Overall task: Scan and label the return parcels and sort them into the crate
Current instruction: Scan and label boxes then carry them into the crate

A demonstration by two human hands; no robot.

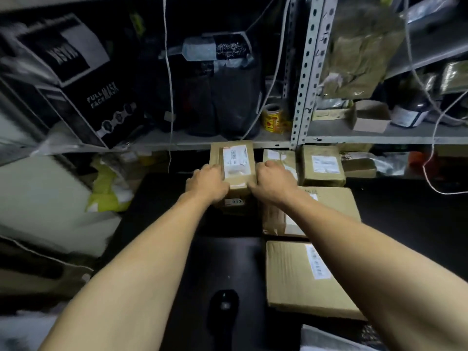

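A small brown cardboard parcel (pixel 234 160) with a white shipping label on top sits at the back of the dark table, on top of another brown box (pixel 234 202). My left hand (pixel 206 182) grips its left side and my right hand (pixel 272 182) grips its right side, both with curled fingers. Other brown labelled parcels lie to the right: a small one (pixel 323 165), a partly hidden one (pixel 277 157), a wide flat one (pixel 336 201) under my right forearm, and a large one (pixel 293 277) near me. A black handheld scanner (pixel 224 304) lies on the table between my arms.
A metal shelf rack (pixel 306 72) rises behind the table, holding a black "FULL FACE MASK" box (pixel 83 79), dark bags, a yellow label roll (pixel 273 119) and small packages. White cables hang down. Yellow and white poly bags (pixel 109 188) lie at the left.
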